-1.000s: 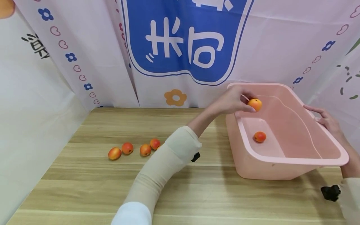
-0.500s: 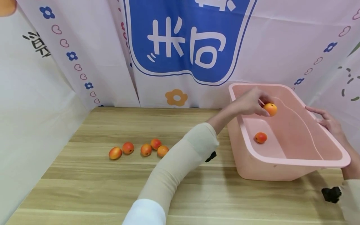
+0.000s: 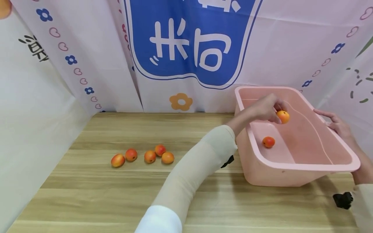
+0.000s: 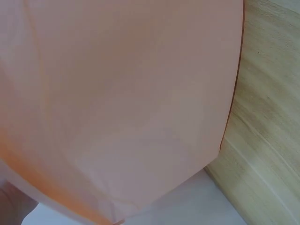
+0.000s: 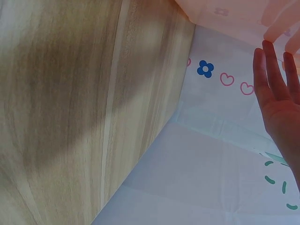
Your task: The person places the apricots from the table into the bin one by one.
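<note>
Here, from the head camera, my left hand (image 3: 263, 110) reaches over the near-left rim of the pink tub (image 3: 303, 166), fingertips pinched round a small orange-red fruit (image 3: 283, 116) held above the tub's inside, clear of the floor. A second fruit (image 3: 268, 142) already lies on the tub bottom near the left wall, and five more fruits (image 3: 142, 156) sit in a loose row on the wooden table (image 3: 96, 194), well apart from the tub. My right hand (image 3: 339, 124) rests on the tub's far right rim, fingers laid fairly straight along the edge, steadying it; the tub looks tilted, its right side raised. I judge the fruit light, firm and smooth-skinned, round enough to roll once it lands, so a fingertip pinch across its middle is all the hold it needs. The tub is thin stiff plastic, light and easy to tip, so the rim is the natural place to take it. From the left wrist camera, nearly everything is the tub's pink wall (image 4: 126, 93), with a strip of table on the right; my fingers and the fruit do not show there. From the right wrist camera, my straight fingers (image 5: 269, 89) lie against the tub's pink edge (image 5: 281, 28), with the table below and the flowered backdrop cloth (image 5: 206, 68) behind.
</note>
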A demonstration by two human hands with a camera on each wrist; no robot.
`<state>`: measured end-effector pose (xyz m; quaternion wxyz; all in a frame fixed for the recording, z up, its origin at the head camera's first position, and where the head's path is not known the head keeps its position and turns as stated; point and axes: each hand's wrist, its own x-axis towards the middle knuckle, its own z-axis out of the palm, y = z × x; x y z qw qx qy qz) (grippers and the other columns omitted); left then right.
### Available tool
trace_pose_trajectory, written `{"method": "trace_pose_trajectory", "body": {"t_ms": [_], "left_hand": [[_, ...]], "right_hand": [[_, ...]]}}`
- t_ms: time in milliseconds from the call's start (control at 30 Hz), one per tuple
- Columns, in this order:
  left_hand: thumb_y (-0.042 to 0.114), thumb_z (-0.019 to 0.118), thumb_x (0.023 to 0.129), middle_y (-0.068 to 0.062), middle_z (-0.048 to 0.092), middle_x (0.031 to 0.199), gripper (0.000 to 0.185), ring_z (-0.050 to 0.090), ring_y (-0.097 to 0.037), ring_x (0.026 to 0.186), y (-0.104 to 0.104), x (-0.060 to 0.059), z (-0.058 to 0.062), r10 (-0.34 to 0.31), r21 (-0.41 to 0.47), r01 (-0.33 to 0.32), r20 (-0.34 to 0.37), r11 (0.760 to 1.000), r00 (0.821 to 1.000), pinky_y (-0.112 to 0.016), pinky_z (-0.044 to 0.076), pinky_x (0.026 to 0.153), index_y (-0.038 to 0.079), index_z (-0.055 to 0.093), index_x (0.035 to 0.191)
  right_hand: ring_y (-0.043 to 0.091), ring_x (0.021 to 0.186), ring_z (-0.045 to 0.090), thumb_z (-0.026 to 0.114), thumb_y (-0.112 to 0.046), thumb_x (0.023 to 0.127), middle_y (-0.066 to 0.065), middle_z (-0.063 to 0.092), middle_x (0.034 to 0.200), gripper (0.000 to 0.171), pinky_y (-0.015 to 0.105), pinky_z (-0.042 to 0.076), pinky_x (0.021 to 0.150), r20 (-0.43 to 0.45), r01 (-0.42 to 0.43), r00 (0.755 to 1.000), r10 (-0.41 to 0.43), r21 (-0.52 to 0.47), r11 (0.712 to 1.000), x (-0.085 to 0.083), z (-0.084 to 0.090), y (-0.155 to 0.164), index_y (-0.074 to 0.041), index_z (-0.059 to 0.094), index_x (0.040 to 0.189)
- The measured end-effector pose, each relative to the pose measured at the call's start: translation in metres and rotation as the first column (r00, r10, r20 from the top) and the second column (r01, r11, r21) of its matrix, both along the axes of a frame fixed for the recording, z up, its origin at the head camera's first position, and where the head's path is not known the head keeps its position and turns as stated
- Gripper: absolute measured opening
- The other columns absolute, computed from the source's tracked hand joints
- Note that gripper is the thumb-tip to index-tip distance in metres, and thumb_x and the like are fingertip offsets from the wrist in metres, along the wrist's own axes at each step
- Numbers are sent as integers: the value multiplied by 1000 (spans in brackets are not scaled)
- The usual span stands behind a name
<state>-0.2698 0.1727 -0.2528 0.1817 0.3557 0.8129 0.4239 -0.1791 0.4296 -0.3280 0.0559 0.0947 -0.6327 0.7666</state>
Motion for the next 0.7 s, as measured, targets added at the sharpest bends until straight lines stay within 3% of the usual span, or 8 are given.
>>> {"method": "trace_pose_trajectory", "body": {"t_ms": [267, 467, 700], "left_hand": [[-9, 77, 86, -4, 70, 110, 44, 63, -11, 86, 12, -3, -3, 49, -37, -48, 31, 998, 998, -14, 56, 66, 4, 71, 128], [-9, 77, 87, -7, 70, 108, 35, 63, -13, 83, 17, -6, -6, 17, -59, -16, 17, 998, 1000, -17, 58, 68, 2, 74, 119], [-9, 78, 86, -5, 69, 107, 29, 65, -14, 78, 23, -6, -11, 38, -114, -32, 54, 993, 998, -20, 60, 68, 4, 73, 112]], "right_hand": [[6, 54, 62, 23, 13, 101, -1, 70, 76, 69, 14, 51, 50, -7, 13, 1000, -13, 49, 999, -1, 0, 1, -27, 76, 120], [5, 54, 62, 25, 11, 102, -2, 69, 76, 68, 14, 50, 49, -6, 26, 1000, -26, 70, 997, -1, 0, 2, -29, 76, 119], [6, 53, 61, 22, 11, 103, -1, 69, 76, 67, 14, 50, 48, -16, -8, 1000, 9, 26, 1000, -1, -2, 1, -26, 75, 122]]}}
